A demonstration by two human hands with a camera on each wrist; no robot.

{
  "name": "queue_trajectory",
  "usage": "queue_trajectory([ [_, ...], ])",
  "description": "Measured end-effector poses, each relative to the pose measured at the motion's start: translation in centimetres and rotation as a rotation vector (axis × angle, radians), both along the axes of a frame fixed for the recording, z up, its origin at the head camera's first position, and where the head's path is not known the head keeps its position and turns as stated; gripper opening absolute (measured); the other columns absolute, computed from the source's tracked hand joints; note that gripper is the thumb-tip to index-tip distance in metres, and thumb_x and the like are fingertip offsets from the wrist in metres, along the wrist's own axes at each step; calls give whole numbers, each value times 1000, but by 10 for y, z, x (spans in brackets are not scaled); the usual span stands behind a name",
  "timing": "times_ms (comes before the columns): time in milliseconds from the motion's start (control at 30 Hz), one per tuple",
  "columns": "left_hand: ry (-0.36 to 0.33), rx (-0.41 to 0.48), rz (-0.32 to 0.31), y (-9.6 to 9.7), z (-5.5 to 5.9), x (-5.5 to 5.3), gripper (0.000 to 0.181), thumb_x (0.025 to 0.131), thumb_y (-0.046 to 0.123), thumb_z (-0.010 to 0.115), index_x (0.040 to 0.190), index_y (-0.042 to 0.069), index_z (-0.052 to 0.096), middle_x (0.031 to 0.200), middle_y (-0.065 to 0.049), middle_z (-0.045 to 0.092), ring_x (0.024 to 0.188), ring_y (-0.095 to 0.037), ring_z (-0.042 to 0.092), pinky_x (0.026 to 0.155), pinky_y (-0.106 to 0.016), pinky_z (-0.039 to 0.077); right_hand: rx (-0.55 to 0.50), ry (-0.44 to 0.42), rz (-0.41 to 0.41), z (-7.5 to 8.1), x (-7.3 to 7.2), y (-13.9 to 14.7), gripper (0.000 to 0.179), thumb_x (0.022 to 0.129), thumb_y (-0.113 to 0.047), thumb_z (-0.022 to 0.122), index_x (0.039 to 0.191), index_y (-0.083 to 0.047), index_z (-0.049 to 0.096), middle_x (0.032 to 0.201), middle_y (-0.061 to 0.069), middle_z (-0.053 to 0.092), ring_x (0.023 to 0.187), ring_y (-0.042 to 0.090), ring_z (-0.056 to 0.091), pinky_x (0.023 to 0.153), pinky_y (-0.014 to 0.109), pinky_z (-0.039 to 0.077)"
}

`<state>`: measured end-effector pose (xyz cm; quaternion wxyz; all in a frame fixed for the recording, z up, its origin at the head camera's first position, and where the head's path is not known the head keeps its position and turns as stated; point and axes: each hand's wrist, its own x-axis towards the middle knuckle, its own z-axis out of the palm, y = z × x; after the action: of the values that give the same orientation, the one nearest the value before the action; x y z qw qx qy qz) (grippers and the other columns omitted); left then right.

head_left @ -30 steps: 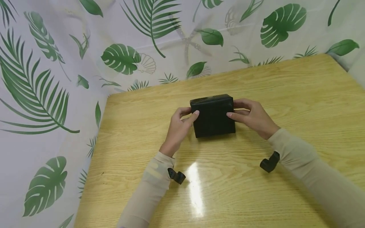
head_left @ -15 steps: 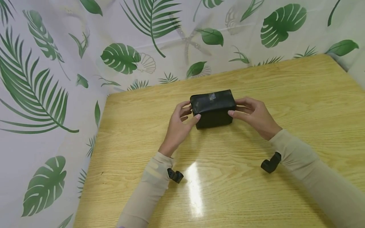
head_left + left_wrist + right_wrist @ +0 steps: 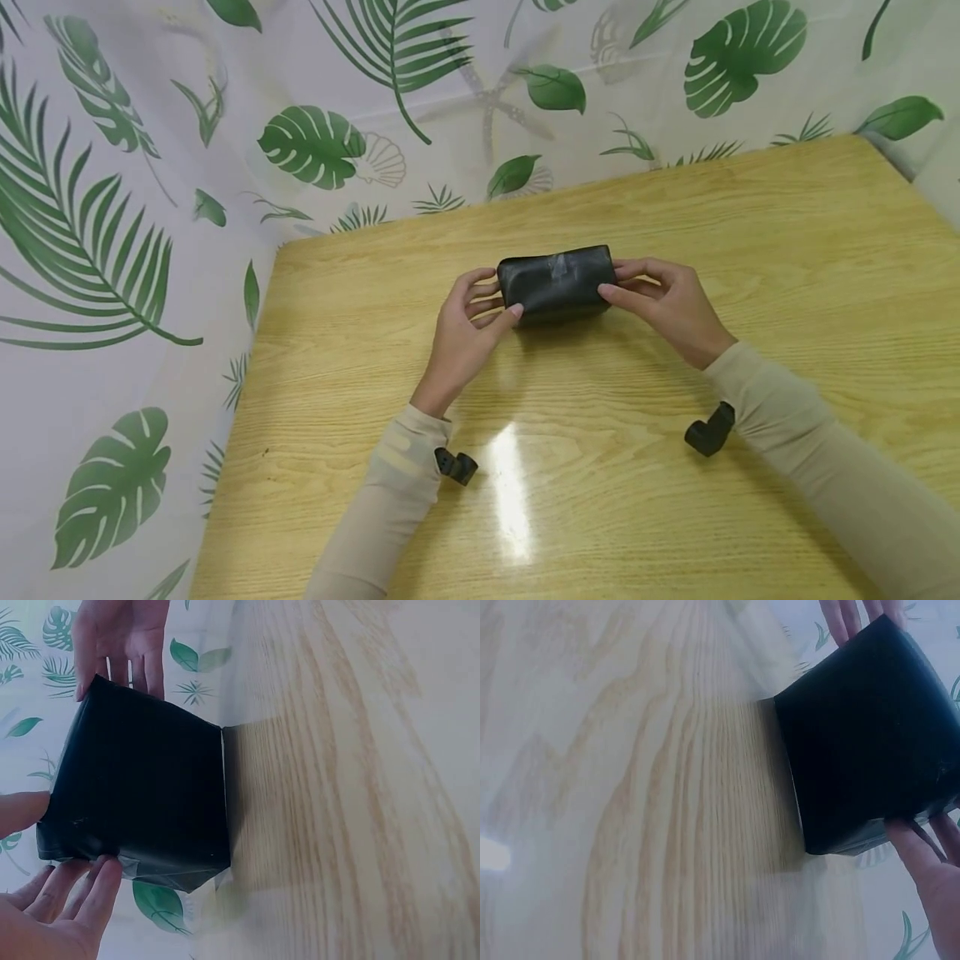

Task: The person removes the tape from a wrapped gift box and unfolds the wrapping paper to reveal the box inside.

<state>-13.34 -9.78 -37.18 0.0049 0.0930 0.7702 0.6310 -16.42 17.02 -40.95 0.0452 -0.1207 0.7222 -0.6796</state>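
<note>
A black box (image 3: pixel 562 292) with a smooth, slightly creased wrapping stands near the middle of the table. A shiny strip of clear tape (image 3: pixel 558 267) crosses its upper face in the head view. My left hand (image 3: pixel 459 337) grips the left end, thumb at the near edge and fingers along the side. At the opposite end, my right hand (image 3: pixel 673 310) holds it the same way. The left wrist view shows the dark near side of the box (image 3: pixel 142 780), its lower edge at the wood. In the right wrist view my right fingertips (image 3: pixel 911 844) touch its side.
The wood-grain table (image 3: pixel 360 358) extends all around the box, with a bright light reflection in front. Behind and to the left hangs a white cloth (image 3: pixel 442 175) printed with green leaves. Small black wrist cameras (image 3: pixel 708 429) stick out from both beige sleeves (image 3: pixel 810 433).
The box has tipped away from me between both hands. First its broad near side showed; now mostly the taped upper face does. Both hands have kept their hold at the ends.
</note>
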Motion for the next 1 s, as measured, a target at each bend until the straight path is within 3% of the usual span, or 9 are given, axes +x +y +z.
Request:
queue_trajectory([
  [167, 11, 22, -40, -1, -2, 1, 63, 83, 0, 69, 140, 8, 41, 123, -19, 51, 111, -32, 56, 95, -49, 45, 39, -24, 15, -1, 3, 2, 33, 86, -14, 70, 108, 6, 58, 137, 10, 45, 120, 25, 53, 86, 22, 50],
  [300, 27, -8, -75, -2, -1, 4, 63, 82, -3, 68, 140, 6, 43, 123, -20, 49, 112, -34, 56, 96, -49, 44, 56, -48, 27, -3, 7, 5, 34, 85, -15, 72, 106, 8, 57, 141, 9, 42, 124, 27, 50, 85, 22, 50],
  [633, 2, -79, -149, -10, 0, 12, 40, 85, 5, 69, 121, -1, 52, 127, -16, 49, 111, -32, 58, 95, -45, 46, 68, -59, 79, -11, 9, 13, 29, 83, -12, 74, 94, 8, 57, 135, 9, 50, 119, 20, 54, 86, 24, 50],
  [767, -6, -84, -179, -13, -6, 13, 39, 85, 4, 69, 122, 0, 54, 131, -16, 43, 111, -32, 58, 94, -44, 46, 74, -55, 106, -13, 10, 17, 29, 82, -11, 75, 99, 7, 59, 132, 10, 52, 116, 18, 55, 86, 25, 50],
  [1000, -2, -196, -220, -14, -13, 16, 43, 83, 0, 71, 123, 0, 59, 136, -19, 37, 111, -34, 57, 94, -42, 47, 53, -120, 174, -15, 12, 20, 41, 81, -6, 74, 115, 6, 56, 133, 11, 50, 118, 19, 55, 83, 30, 53],
])
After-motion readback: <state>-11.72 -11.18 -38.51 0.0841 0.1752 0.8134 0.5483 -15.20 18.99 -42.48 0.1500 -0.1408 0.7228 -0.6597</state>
